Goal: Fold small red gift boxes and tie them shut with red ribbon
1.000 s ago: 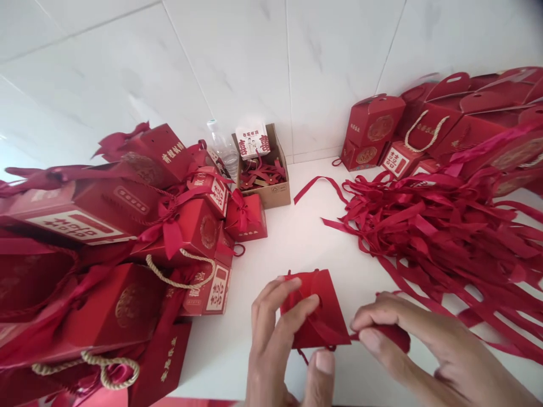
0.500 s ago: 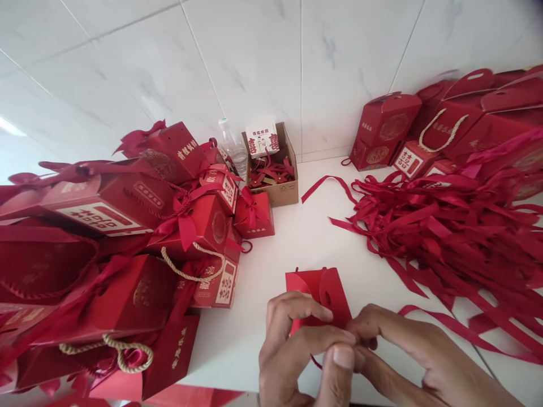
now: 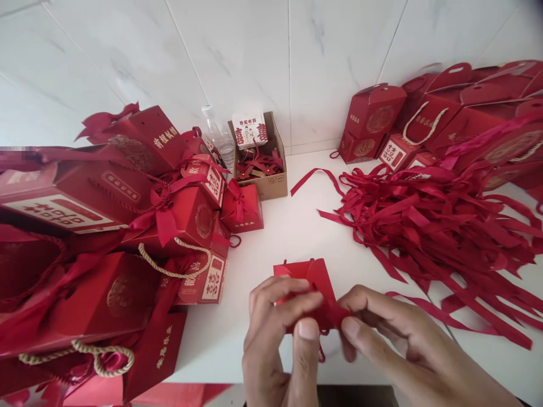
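Observation:
A small red box lies on the white table, partly covered by both hands. Over its near side, my left hand and my right hand pinch a red ribbon that looks bunched like a bow or knot; motion blurs its shape. The left fingers curl over the box from the left, thumb up. The right thumb and index finger close on the ribbon's right part. A thin dark red cord hangs below, between the hands.
Red gift boxes with bows and rope handles are piled at left. At the back stand a clear bottle and a cardboard box holding cards and red pieces. A heap of red ribbons and more red boxes are at right.
My hands have moved apart a little, and the red ribbon now shows bunched between them. More of the hanging cord is visible. The whole view has shifted slightly.

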Motion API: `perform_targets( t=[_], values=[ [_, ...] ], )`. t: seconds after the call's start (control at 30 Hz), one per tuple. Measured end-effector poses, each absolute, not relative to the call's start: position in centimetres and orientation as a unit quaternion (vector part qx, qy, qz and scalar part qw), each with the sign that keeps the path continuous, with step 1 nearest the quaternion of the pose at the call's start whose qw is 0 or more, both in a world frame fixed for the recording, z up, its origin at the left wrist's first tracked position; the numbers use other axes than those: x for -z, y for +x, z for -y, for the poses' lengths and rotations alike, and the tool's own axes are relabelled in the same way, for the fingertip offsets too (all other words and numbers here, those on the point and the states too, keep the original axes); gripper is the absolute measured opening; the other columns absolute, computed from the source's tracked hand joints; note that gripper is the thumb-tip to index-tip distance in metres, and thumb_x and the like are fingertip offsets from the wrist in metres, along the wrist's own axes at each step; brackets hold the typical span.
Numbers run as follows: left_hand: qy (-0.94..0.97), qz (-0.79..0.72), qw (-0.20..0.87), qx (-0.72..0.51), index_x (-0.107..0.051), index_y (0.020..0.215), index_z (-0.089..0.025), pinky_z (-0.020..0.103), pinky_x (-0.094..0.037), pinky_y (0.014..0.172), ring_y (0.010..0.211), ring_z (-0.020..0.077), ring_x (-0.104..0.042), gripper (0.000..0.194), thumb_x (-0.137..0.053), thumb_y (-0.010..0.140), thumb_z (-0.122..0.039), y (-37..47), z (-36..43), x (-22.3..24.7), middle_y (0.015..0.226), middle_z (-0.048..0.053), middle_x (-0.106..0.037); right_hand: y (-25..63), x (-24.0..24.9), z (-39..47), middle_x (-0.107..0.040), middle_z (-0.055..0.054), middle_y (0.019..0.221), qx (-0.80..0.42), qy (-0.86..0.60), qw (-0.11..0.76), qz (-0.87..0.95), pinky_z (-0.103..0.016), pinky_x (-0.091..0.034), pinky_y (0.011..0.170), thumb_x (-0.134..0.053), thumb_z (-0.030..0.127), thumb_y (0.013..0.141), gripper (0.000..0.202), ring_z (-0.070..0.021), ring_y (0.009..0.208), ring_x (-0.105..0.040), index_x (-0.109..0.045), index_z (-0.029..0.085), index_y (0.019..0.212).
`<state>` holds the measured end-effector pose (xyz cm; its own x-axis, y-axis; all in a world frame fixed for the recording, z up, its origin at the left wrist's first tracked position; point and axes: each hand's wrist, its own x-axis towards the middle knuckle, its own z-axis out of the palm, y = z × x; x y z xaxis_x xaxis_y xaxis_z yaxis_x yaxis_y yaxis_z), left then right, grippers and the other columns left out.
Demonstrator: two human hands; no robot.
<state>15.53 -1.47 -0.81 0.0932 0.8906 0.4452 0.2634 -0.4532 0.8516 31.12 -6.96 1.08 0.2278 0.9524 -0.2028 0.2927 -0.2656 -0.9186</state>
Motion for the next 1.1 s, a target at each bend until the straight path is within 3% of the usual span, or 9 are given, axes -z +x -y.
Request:
perform_targets(
  t=[0.13, 0.23, 0.33, 0.73, 0.9, 1.1],
  values=[
    [0.784, -0.464, 0.187, -0.368, -0.065, 0.128, -0.027, 0.051, -0.053, 0.106, 0.135, 0.0302, -0.052, 0.031, -0.057, 0.100, -0.016, 14.3, 0.2, 1.4, 0.140, 0.011, -0.057, 33.0, -0.9, 5.8, -0.050, 0.004, 0.064, -0.444, -0.680, 0.353, 0.465, -0.023, -0.041, 0.046, -0.060, 0.065, 0.097, 0.042, -0.0146, 0.056, -0.048, -0.067, 0.026, 0.085],
    [0.829, -0.457, 0.143, -0.291, -0.061, 0.134, -0.026, 0.057, -0.052, 0.109, 0.148, 0.0338, -0.039, 0.037, -0.056, 0.099, -0.012, 13.6, -0.2, 1.9, 0.153, 0.013, -0.047, 33.7, -1.1, 4.7, -0.040, 0.006, 0.063, -0.474, -0.662, 0.327, 0.480, -0.024, -0.031, 0.045, -0.062, 0.060, 0.098, 0.042, -0.0125, 0.055, -0.033, -0.065, 0.024, 0.078],
    [0.832, -0.450, 0.152, -0.285, -0.060, 0.134, -0.028, 0.058, -0.053, 0.109, 0.150, 0.0335, -0.038, 0.039, -0.054, 0.099, -0.011, 13.5, -0.2, 2.0, 0.155, 0.012, -0.045, 33.9, -1.1, 4.1, -0.035, 0.006, 0.063, -0.472, -0.655, 0.320, 0.495, -0.025, -0.028, 0.046, -0.062, 0.057, 0.099, 0.045, -0.0124, 0.056, -0.028, -0.056, 0.023, 0.070],
    [0.803, -0.444, 0.242, -0.316, -0.064, 0.130, -0.039, 0.053, -0.056, 0.109, 0.148, 0.0281, -0.043, 0.042, -0.052, 0.100, -0.011, 14.0, -0.2, 1.6, 0.152, 0.004, -0.052, 33.9, -0.9, 3.0, -0.034, 0.006, 0.064, -0.452, -0.656, 0.272, 0.539, -0.027, -0.022, 0.048, -0.052, 0.055, 0.103, 0.046, -0.0123, 0.055, -0.027, -0.049, 0.023, 0.069],
    [0.798, -0.461, 0.234, -0.311, -0.062, 0.131, -0.036, 0.055, -0.056, 0.108, 0.146, 0.0286, -0.045, 0.036, -0.054, 0.102, -0.015, 14.4, -0.2, 1.5, 0.150, 0.006, -0.053, 33.6, -0.9, 2.7, -0.034, 0.006, 0.065, -0.458, -0.650, 0.269, 0.544, -0.028, -0.021, 0.049, -0.051, 0.056, 0.104, 0.047, -0.0126, 0.056, -0.028, -0.048, 0.024, 0.071],
    [0.794, -0.461, 0.264, -0.295, -0.064, 0.107, -0.031, 0.057, -0.059, 0.101, 0.146, 0.0304, -0.044, 0.019, -0.051, 0.105, -0.018, 14.8, -0.4, 1.9, 0.147, 0.007, -0.054, 33.6, -0.5, 2.8, -0.034, 0.007, 0.068, -0.478, -0.651, 0.259, 0.529, -0.027, -0.022, 0.052, -0.051, 0.058, 0.104, 0.046, -0.0130, 0.059, -0.029, -0.045, 0.024, 0.073]
  ],
)
